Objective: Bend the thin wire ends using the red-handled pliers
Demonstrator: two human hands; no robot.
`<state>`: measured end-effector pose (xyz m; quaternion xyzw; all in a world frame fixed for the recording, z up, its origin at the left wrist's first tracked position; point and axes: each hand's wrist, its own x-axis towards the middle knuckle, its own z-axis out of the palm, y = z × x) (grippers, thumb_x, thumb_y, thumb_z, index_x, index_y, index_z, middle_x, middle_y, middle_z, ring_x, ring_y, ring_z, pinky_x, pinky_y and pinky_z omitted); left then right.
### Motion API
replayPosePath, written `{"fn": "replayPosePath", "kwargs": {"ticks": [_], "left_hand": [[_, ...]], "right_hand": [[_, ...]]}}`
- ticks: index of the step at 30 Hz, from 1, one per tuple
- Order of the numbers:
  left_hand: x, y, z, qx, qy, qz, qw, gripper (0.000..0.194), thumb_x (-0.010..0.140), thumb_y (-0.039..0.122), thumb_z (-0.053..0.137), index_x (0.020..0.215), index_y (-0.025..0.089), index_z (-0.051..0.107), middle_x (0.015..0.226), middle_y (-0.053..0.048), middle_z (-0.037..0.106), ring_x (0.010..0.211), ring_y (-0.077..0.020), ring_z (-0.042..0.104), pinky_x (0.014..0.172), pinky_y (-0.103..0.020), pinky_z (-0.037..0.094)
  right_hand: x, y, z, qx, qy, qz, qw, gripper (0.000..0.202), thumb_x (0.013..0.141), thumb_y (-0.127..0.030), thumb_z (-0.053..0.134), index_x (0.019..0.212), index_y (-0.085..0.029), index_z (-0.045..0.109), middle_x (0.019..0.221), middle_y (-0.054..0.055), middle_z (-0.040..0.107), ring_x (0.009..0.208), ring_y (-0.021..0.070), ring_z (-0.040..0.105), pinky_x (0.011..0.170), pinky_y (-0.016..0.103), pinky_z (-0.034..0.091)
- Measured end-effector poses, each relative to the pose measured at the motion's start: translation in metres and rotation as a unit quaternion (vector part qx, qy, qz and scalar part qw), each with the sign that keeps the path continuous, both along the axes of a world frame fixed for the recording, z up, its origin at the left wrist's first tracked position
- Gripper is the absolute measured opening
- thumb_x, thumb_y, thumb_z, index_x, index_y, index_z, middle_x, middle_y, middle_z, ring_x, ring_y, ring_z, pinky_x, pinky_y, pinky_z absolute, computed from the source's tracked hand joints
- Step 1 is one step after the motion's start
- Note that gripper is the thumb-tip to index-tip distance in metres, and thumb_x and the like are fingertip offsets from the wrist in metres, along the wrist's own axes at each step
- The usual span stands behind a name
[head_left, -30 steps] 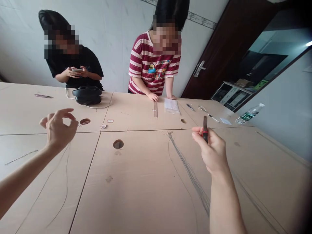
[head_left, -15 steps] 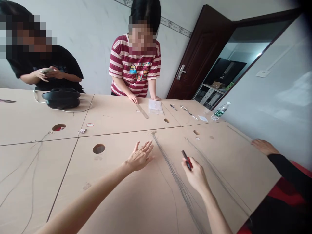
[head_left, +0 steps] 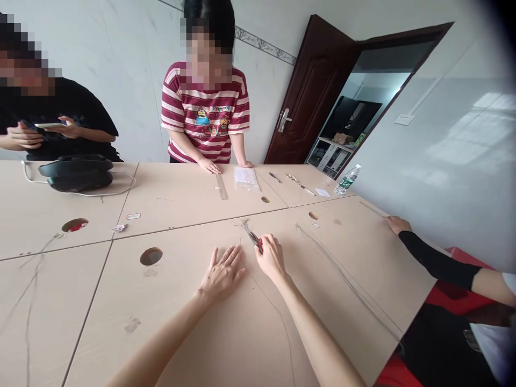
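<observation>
My left hand (head_left: 222, 274) lies flat on the wooden table with its fingers spread, its fingertips beside the top of a single thin wire (head_left: 278, 312). In my right hand (head_left: 271, 258) is a tool with red and black handles (head_left: 258, 245), likely pliers. The tool's dark tip points at the tied end of a bundle of thin grey wires (head_left: 244, 223). My right hand and forearm hide most of that bundle.
A second wire bundle (head_left: 346, 279) lies to the right, near another person's hand (head_left: 398, 224). More wires (head_left: 37, 274) lie at left. Round holes (head_left: 151, 256), a ruler (head_left: 221, 187), a black case (head_left: 76, 174) and a bottle (head_left: 348, 180) are farther out. Two people face me.
My right hand has moved left with the tool, up to the bundle's tied end. My left hand stays flat, slightly nearer me. The view has shifted.
</observation>
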<state>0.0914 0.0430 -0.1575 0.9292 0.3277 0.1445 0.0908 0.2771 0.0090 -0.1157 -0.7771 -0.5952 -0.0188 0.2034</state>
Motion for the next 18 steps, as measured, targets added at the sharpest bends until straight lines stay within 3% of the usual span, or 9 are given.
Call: {"fn": "replayPosePath", "kwargs": {"ticks": [7,13,18], "left_hand": [[-0.014,-0.026,0.001,0.017,-0.006,0.017,1.0,0.058,0.102,0.048,0.03,0.151,0.019,0.038,0.156,-0.013,0.036,0.145,-0.0295,0.034,0.118,-0.062,0.019],[-0.028,-0.048,0.003,0.017,-0.001,0.024,1.0,0.06,0.102,0.049,0.029,0.15,0.016,0.039,0.156,-0.012,0.035,0.144,-0.0304,0.036,0.117,-0.059,0.026],[-0.051,-0.075,-0.004,0.064,-0.01,0.022,0.998,0.059,0.101,0.047,0.034,0.155,0.021,0.03,0.157,-0.009,0.034,0.144,-0.0288,0.036,0.118,-0.054,0.026]], "right_hand": [[0.007,0.013,-0.016,-0.045,-0.011,-0.06,0.997,0.026,0.092,-0.038,0.059,0.101,-0.014,0.063,0.112,0.015,0.061,0.108,0.0279,0.058,0.09,0.038,0.045],[0.013,0.021,-0.018,-0.068,-0.019,-0.101,0.992,0.033,0.095,-0.035,0.059,0.123,-0.016,0.059,0.124,0.01,0.061,0.106,0.0227,0.063,0.09,0.044,0.054],[0.022,0.031,-0.017,-0.08,-0.019,-0.148,0.986,0.034,0.096,-0.034,0.059,0.125,-0.017,0.058,0.126,0.01,0.061,0.106,0.0222,0.063,0.089,0.043,0.055]]}}
